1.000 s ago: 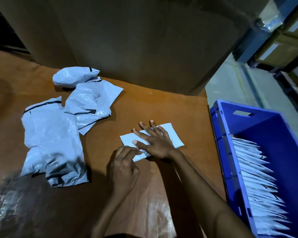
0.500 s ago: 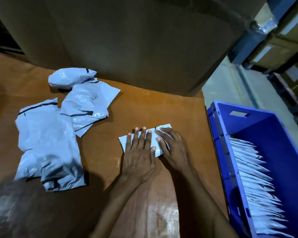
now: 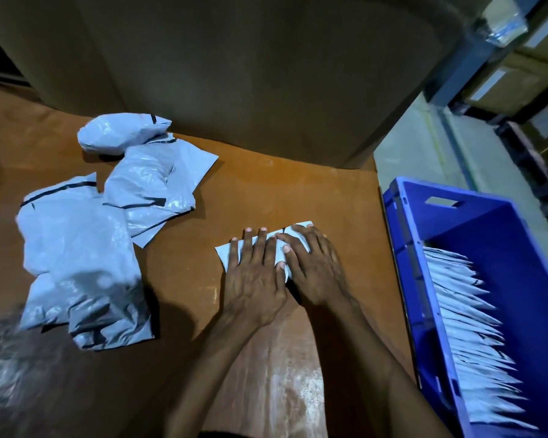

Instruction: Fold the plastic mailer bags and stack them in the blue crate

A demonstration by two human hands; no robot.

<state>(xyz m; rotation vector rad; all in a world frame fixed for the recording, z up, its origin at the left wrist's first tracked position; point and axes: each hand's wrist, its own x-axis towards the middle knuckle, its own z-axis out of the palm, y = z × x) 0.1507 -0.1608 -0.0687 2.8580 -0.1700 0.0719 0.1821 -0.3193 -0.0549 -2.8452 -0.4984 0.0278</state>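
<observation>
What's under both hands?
A folded white mailer bag on the brown table, pressed flat by the left hand and right hand. Its middle is covered; only corners show.

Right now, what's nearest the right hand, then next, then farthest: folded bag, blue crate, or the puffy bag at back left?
1. Folded bag: under the right hand.
2. Blue crate: to its right.
3. Puffy bag: far back left.

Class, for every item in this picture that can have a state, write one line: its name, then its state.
Left hand, flat, pressing the folded mailer.
Right hand, flat, pressing the same mailer.
Folded mailer, folded small, pinned on the table.
Loose mailers, unfolded, crumpled, heaped on the table.
Blue crate, open-topped, partly filled with stacked mailers.
</observation>
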